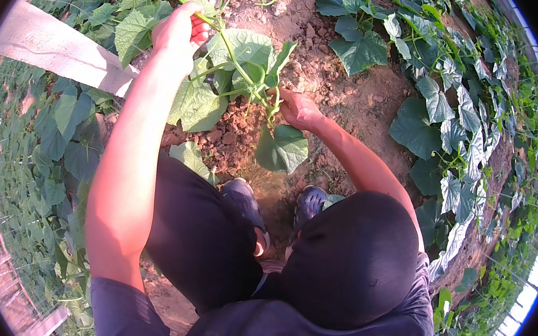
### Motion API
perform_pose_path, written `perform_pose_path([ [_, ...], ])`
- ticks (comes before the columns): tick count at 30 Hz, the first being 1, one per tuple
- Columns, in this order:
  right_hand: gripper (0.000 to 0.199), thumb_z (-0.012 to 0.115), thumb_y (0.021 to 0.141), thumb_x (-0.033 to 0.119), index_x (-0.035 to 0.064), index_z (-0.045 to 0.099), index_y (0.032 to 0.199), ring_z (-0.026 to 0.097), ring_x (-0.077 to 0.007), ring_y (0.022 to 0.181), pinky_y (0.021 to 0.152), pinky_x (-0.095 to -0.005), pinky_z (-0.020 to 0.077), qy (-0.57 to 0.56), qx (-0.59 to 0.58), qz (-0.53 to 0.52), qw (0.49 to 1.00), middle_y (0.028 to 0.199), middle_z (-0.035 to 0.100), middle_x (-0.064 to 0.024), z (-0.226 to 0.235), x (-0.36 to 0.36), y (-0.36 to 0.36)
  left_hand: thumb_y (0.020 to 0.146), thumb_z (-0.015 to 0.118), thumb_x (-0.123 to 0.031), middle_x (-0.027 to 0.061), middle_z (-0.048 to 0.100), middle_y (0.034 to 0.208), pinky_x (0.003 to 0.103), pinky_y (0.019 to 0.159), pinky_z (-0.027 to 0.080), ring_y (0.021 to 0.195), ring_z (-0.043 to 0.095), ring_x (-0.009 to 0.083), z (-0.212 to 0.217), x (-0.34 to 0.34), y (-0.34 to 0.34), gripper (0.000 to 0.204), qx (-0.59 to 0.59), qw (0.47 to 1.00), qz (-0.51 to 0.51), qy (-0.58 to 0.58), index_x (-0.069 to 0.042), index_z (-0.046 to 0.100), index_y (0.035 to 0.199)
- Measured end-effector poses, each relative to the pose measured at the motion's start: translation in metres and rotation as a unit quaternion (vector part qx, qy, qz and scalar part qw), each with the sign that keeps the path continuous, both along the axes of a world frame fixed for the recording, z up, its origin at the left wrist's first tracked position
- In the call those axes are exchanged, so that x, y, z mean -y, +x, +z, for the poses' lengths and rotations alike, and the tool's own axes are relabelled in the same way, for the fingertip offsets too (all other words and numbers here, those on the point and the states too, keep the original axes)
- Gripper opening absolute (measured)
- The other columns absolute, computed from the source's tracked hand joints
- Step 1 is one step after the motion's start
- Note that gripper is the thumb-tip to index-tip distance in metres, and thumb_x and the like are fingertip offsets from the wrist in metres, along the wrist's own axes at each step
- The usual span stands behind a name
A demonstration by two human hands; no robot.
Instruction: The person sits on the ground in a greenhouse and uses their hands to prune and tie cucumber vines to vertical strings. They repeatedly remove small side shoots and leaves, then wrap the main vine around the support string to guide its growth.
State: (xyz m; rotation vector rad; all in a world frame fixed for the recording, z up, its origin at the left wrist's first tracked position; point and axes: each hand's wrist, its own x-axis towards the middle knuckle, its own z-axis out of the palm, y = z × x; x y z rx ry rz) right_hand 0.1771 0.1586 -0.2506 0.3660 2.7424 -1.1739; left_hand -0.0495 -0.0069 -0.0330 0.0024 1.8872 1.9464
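Observation:
A cucumber-like vine (239, 68) with a pale green stem and broad leaves stretches between my hands above the soil. My left hand (177, 35), reaching far forward at the upper left, has its fingers curled around the upper stem. Lower and to the right, my right hand (298, 108) is closed at the vine's side, by a joint of stems and tendrils; its fingertips are partly hidden there. A large leaf (282, 149) hangs just below the right hand. Another broad leaf (202, 103) spreads between the left forearm and the stem.
Dense vines (433, 102) line the right side, and more foliage (74, 134) fills the left. A pale beam (57, 46) slants in at the upper left. Brown clumped soil (354, 116) lies between the rows. My shoes (243, 203) stand on the ground below the vine, knees bent.

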Motion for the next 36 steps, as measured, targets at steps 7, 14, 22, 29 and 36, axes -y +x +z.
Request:
perform_pose_path([
  [7,0.036,0.053,0.096,0.009,0.012,0.068,0.129,0.073,-0.0445,0.107,0.092,-0.0537,0.0567,-0.05,-0.058,-0.029,0.997,0.112,0.076,-0.0226,0.0,0.001,0.017,0.093,0.08,-0.016,0.0068,0.073,0.084,0.025,0.059,0.057,0.066,0.067,0.0125,0.0,-0.011,0.002,0.018,0.001,0.999,0.025,0.021,0.0,0.074,0.096],
  [14,0.02,0.062,0.089,-0.001,0.0027,0.069,0.108,0.075,-0.0177,0.1,0.09,-0.0348,0.0598,-0.318,0.007,-0.056,0.946,0.104,0.08,-0.0114,-0.056,-0.009,0.015,0.095,0.079,-0.016,0.0078,0.073,0.085,0.024,0.057,0.057,0.067,0.067,0.0123,0.006,-0.02,0.009,0.019,-0.006,0.999,0.011,0.033,0.001,0.074,0.097],
  [22,0.047,0.057,0.094,-0.007,0.0029,0.059,0.14,0.067,-0.0187,0.121,0.102,-0.0352,0.0556,-0.44,-0.073,-0.074,0.892,0.135,0.072,-0.0125,-0.04,0.0,0.009,0.098,0.077,-0.025,0.0059,0.072,0.087,0.025,0.065,0.055,0.074,0.068,0.013,0.024,-0.02,0.033,0.023,-0.035,0.996,-0.067,-0.045,-0.002,0.073,0.099],
  [29,0.052,0.065,0.101,-0.002,0.0069,0.052,0.15,0.064,-0.0191,0.122,0.105,-0.0355,0.0542,-0.466,-0.075,-0.063,0.879,0.139,0.069,-0.008,-0.064,-0.005,0.01,0.098,0.078,-0.027,0.0053,0.074,0.089,0.025,0.069,0.056,0.074,0.068,0.0112,0.016,-0.029,0.042,0.026,-0.078,0.982,-0.168,-0.022,-0.001,0.074,0.099],
  [36,0.047,0.058,0.096,-0.001,0.0004,0.056,0.143,0.071,-0.0186,0.113,0.102,-0.0337,0.0558,-0.41,0.0,-0.138,0.902,0.124,0.074,-0.011,-0.003,0.007,0.049,0.101,0.075,-0.02,0.0068,0.075,0.093,0.026,0.072,0.059,0.08,0.072,0.0136,0.009,-0.036,0.047,0.023,-0.021,0.983,-0.177,0.038,0.002,0.076,0.108],
])
